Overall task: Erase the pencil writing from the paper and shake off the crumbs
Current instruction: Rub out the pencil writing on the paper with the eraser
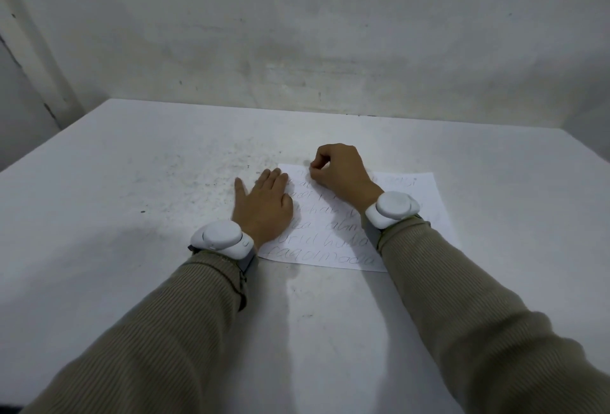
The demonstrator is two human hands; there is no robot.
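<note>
A white sheet of paper (419, 196) with several lines of pencil writing lies flat on the white table (132, 182). My left hand (262, 205) rests flat across the sheet's left edge, fingers straight, holding it down. My right hand (340, 171) hovers over the sheet's top left corner with fingers curled; its fingertips pinch something small against the paper, probably an eraser, which is almost wholly hidden. The top line of writing near that hand looks faint.
Dark specks and crumbs (204, 169) are scattered over the table to the left of the paper. A scuffed white wall (297, 34) rises behind the table's far edge. White bands sit on both wrists.
</note>
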